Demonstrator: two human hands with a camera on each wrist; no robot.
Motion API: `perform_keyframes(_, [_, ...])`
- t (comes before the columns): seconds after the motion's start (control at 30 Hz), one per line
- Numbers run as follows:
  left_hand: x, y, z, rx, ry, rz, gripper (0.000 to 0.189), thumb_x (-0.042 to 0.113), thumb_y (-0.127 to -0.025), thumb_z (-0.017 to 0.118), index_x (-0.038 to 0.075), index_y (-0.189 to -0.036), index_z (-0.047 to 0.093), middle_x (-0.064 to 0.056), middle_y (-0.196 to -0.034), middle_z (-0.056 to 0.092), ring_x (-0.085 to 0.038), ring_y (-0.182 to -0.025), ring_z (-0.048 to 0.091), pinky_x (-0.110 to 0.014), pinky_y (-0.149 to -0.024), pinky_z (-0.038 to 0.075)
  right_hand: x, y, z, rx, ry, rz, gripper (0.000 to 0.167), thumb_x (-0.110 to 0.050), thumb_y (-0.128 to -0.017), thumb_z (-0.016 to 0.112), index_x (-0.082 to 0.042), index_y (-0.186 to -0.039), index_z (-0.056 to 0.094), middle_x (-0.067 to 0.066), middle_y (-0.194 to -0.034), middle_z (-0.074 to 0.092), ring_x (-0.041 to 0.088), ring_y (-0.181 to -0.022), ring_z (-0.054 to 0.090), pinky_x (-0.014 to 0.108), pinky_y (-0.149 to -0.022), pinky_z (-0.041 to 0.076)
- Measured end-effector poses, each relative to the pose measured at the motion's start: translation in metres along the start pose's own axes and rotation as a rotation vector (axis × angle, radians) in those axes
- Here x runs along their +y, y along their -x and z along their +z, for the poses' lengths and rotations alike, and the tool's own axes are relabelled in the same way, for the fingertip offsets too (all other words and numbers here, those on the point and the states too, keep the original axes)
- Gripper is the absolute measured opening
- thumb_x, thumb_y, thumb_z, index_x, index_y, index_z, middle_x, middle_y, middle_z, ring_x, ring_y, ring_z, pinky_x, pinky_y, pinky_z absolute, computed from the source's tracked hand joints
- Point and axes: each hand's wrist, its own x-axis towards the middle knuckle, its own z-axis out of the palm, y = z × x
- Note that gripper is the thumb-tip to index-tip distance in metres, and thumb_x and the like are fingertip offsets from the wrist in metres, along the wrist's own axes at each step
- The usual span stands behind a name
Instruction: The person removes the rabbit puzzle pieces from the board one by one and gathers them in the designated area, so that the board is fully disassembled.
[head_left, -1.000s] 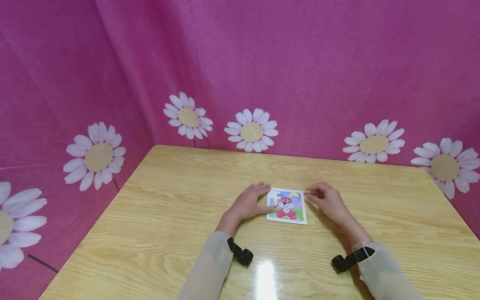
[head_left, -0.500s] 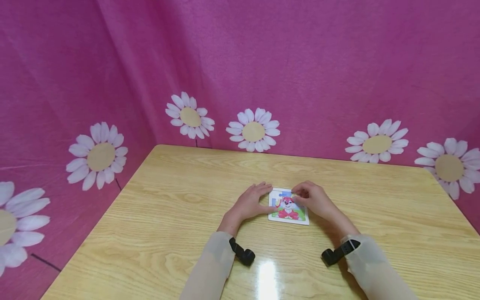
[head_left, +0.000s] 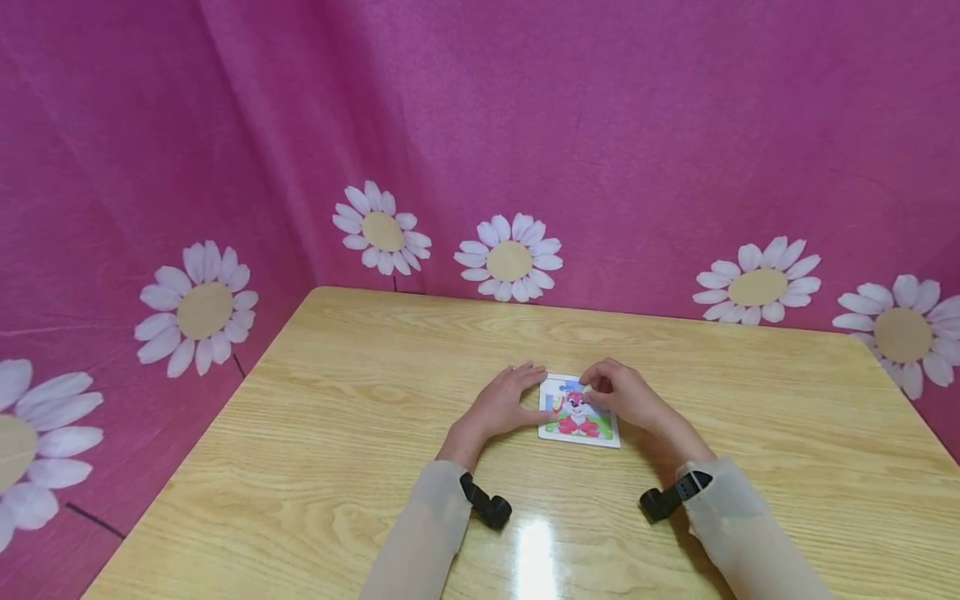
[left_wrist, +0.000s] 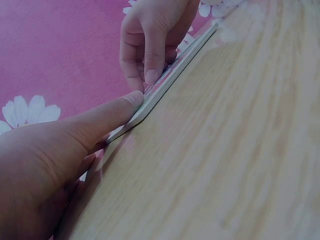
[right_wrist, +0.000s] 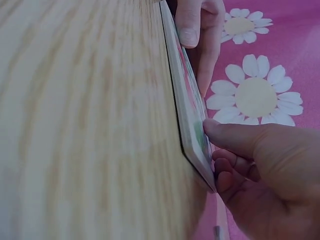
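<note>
A small square jigsaw puzzle [head_left: 579, 427] with a white border and a red cartoon animal lies on the table. Along its left side rests my left hand [head_left: 499, 407], thumb over the picture and fingers extended toward the far left corner. My right hand [head_left: 628, 398] bends over the upper right part, thumb and forefinger closed around a yellowish puzzle piece by the animal's ear. That piece is mostly hidden by the fingers. In the right wrist view, the right thumb [right_wrist: 225, 132] meets the face of the puzzle close to its corner.
The wooden table [head_left: 337, 467] spreads out around the puzzle, with a bright reflection near the front. A pink curtain [head_left: 600, 125] printed with white daisies stands behind and to the left. Each wrist wears a black strapped camera [head_left: 495, 511].
My right hand has moved left from beside the puzzle's right edge onto its upper right part. The left hand stays at the left side; the view has shifted slightly.
</note>
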Motion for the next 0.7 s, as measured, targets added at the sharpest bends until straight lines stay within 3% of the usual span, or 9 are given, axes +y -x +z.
perform_keyframes(0.33, [0.0005, 0.0001, 0.0003, -0.004, 0.012, 0.004, 0.076, 0.049, -0.084, 0.072, 0.017, -0.148, 0.045, 0.002, -0.157, 0.039, -0.014, -0.151, 0.025, -0.034, -0.127, 0.016, -0.0021, -0.0016, -0.0032, -0.063, -0.021, -0.002, 0.013, -0.001, -0.093, 0.062, 0.003, -0.105, 0.059, 0.01, -0.09, 0.05, 0.016, -0.081, 0.045, 0.02, -0.067, 0.038])
perform_keyframes(0.7, [0.0006, 0.0006, -0.0001, 0.001, 0.014, 0.004, 0.077, 0.049, -0.084, 0.073, 0.018, -0.148, 0.045, 0.001, -0.157, 0.039, -0.014, -0.151, 0.026, -0.034, -0.127, 0.016, -0.0022, -0.001, -0.0001, -0.045, -0.025, 0.031, 0.018, -0.002, -0.093, 0.063, 0.001, -0.109, 0.055, 0.011, -0.098, 0.051, 0.02, -0.089, 0.047, 0.023, -0.074, 0.041])
